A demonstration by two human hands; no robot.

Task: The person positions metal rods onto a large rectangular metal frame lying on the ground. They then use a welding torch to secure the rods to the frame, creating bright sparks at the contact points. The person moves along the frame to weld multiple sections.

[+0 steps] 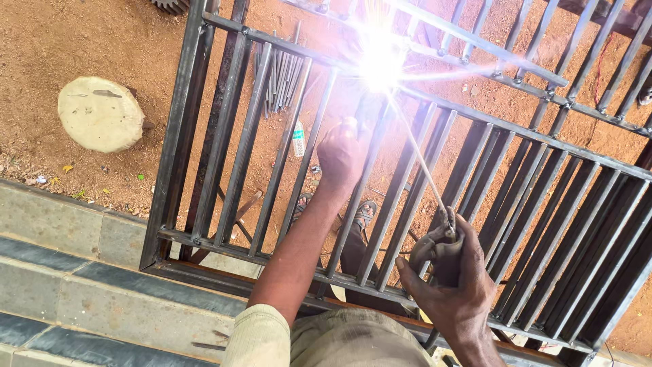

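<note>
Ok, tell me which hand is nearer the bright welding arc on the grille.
Left. The left hand grips a bar just below the welding arc. The right hand is far lower, holding the electrode holder, with the welding rod reaching up to the arc on the metal grille.

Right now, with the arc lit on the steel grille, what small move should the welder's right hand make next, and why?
Probably feed the welding rod slightly down toward the joint. The right hand grips the electrode holder, and the rod's tip sits in the bright arc on a crossbar of the metal grille. The left hand steadies a bar beside it.
</note>
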